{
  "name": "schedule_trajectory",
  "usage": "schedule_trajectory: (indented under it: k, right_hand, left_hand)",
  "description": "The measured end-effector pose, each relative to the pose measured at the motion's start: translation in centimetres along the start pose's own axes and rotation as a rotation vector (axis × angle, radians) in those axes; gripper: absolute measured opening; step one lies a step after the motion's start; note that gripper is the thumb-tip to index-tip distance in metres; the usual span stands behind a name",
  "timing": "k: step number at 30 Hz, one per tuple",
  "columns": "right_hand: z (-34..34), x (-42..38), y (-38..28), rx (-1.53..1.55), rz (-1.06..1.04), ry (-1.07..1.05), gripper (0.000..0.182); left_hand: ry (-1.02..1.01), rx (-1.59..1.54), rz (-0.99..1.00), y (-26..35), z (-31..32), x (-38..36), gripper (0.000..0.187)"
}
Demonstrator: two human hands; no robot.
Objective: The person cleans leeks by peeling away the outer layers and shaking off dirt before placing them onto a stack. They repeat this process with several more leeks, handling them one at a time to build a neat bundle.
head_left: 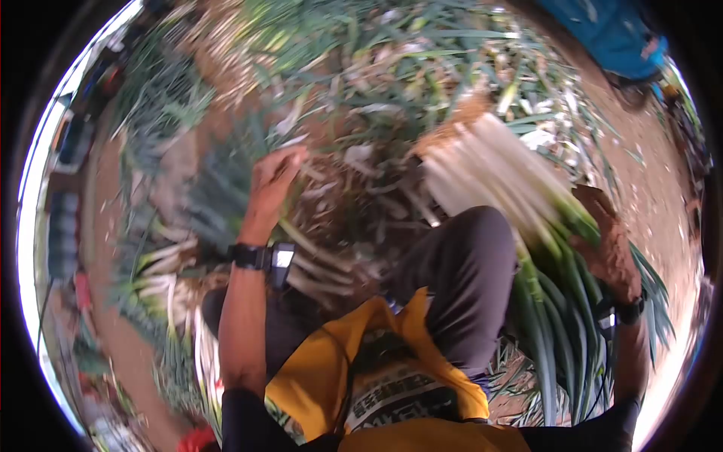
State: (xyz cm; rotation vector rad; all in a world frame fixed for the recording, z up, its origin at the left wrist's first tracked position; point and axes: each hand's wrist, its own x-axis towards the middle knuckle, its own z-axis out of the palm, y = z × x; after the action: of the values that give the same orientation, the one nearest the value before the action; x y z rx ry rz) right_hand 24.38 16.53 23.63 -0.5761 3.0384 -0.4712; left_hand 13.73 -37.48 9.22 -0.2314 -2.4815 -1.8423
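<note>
My right hand (611,245) grips the side of a thick bundle of long green onions (501,169). Their white stalks and straw-coloured roots point up and left, and the green leaves hang down beside my knee. My left hand (279,167) is raised over the scraps on the ground, its fingers curled together. Motion blur hides what is between them, if anything. Under my left forearm lie loose green onions (320,275) with pale stalks, and dark green leaves (218,196) spread to the left of that hand.
Peeled leaves and trimmings (422,60) cover the ground ahead. More green onions (169,279) lie at my left. My bent knee (482,233) rises between my hands, and a yellow apron (316,377) covers my lap. Something blue (614,34) is at the top right.
</note>
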Motion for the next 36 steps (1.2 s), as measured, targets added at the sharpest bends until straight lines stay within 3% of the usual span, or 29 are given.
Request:
schedule_trajectory:
  k: [5, 7, 8, 10, 12, 14, 16, 18, 23, 27, 30, 33, 34, 36]
  right_hand:
    - [4.8, 11.1, -11.9, 0.161, -0.346, -0.253, 0.041]
    - [9.0, 15.2, -16.6, 0.158, -0.479, -0.351, 0.034]
    - [13.7, 16.7, -16.5, 0.285, -0.694, -0.197, 0.029]
    - [20.4, 20.1, -19.9, 0.276, -0.667, -0.394, 0.028]
    - [28.2, 23.1, -24.0, 0.042, -0.533, -0.737, 0.031]
    - [35.3, 23.3, -26.2, -0.097, -0.379, -0.883, 0.029]
    - [44.8, 21.6, -25.1, -0.119, -0.282, -0.888, 0.027]
    - [48.2, 19.7, -25.7, -0.014, -0.174, -0.912, 0.03]
    - [56.1, 14.8, -24.3, 0.198, -0.049, -0.555, 0.033]
    - [58.8, 14.6, -24.1, 0.19, -0.049, -0.437, 0.034]
    - [60.0, 16.0, -23.7, 0.158, -0.006, -0.605, 0.037]
    - [57.4, 17.0, -24.9, 0.531, -0.145, -0.689, 0.033]
    - [52.2, 17.6, -27.4, 0.658, -0.084, -0.788, 0.029]
    - [55.4, 16.4, -26.4, 0.37, -0.178, -0.785, 0.028]
  left_hand:
    - [0.3, -0.089, -0.214, 0.9, -6.4, -4.9, 0.036]
    - [0.348, -0.136, -0.154, 2.4, -7.6, -6.5, 0.036]
    - [0.365, -0.159, -0.119, 3.1, -8.3, -6.9, 0.035]
    - [0.387, -0.201, -0.121, 4.5, -9.2, -8.3, 0.035]
    - [0.377, -0.215, -0.157, 4.8, -10.4, -9.6, 0.034]
    - [0.425, -0.24, -0.155, 5.9, -10.8, -10.6, 0.034]
    - [0.457, -0.249, -0.117, 6.4, -11.3, -11.2, 0.034]
    - [0.538, -0.278, -0.094, 6.8, -11.7, -12.1, 0.036]
    - [0.709, -0.135, 0.063, 7.2, -12.2, -14.9, 0.037]
    - [0.744, -0.271, -0.089, 8.0, -13.9, -15.3, 0.037]
    - [0.751, -0.336, -0.146, 7.6, -14.8, -15.8, 0.039]
    - [0.708, -0.383, -0.131, 6.7, -15.5, -16.1, 0.041]
    - [0.696, -0.376, -0.127, 6.6, -15.6, -16.0, 0.041]
    - [0.66, -0.337, -0.127, 6.7, -15.3, -15.9, 0.042]
